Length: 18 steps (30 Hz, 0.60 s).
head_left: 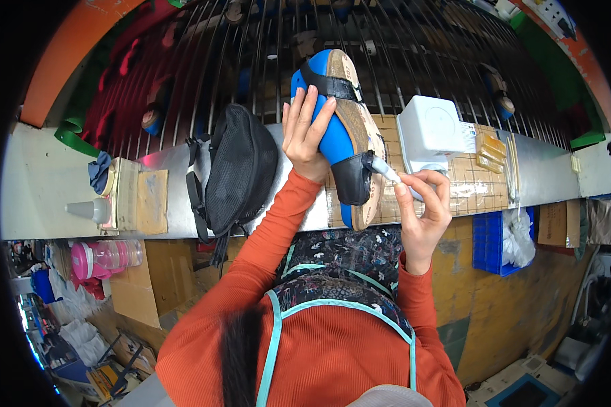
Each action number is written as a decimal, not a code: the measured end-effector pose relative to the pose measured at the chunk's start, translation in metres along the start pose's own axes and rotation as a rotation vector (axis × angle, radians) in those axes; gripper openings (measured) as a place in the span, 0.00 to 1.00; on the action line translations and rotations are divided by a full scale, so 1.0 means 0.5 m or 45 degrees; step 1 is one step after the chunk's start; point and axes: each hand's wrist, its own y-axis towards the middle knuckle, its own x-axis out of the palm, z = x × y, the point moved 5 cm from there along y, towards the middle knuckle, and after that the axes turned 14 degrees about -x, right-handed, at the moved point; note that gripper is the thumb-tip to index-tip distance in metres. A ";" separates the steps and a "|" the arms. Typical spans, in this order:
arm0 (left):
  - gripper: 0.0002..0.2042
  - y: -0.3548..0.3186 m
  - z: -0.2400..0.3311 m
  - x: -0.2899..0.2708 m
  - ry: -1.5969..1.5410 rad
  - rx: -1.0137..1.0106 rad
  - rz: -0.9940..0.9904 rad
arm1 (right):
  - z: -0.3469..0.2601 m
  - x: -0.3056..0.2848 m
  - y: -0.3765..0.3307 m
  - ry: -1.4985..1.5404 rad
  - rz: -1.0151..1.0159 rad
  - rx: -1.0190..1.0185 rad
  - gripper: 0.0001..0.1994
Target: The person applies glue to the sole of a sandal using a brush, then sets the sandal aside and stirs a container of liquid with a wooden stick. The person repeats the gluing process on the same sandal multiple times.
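A blue shoe last (333,138) lies tilted on its side, with a cork insole (344,112) facing right and black straps (352,178) wrapped around it. My left hand (307,132) grips the last from the left, fingers over its blue side. Between the fingertips of my right hand (424,210) is a small white-handled brush (385,169). Its dark tip touches the strap's edge where it folds onto the insole's underside. A white square-topped pot (431,125) stands just beyond my right hand.
A black mesh bag (241,169) lies left of my left arm. Under the last is a wooden board (478,183) with yellowish blocks (490,152) and thin sticks (512,169). Beyond runs a rack of metal rods (258,61) carrying other lasts. A blue crate (489,244) hangs below the bench edge.
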 end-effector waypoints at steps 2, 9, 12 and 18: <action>0.21 0.003 0.000 0.001 0.007 -0.006 -0.015 | 0.004 -0.004 0.001 0.050 -0.042 0.008 0.07; 0.23 0.014 0.003 0.010 -0.009 -0.037 -0.051 | 0.005 -0.006 -0.009 0.110 -0.023 -0.008 0.07; 0.24 0.017 0.006 0.014 -0.015 -0.059 -0.073 | 0.003 -0.007 -0.014 0.135 0.005 -0.006 0.07; 0.26 0.020 0.009 0.023 0.003 -0.082 -0.111 | -0.001 -0.016 -0.022 0.123 0.011 -0.013 0.07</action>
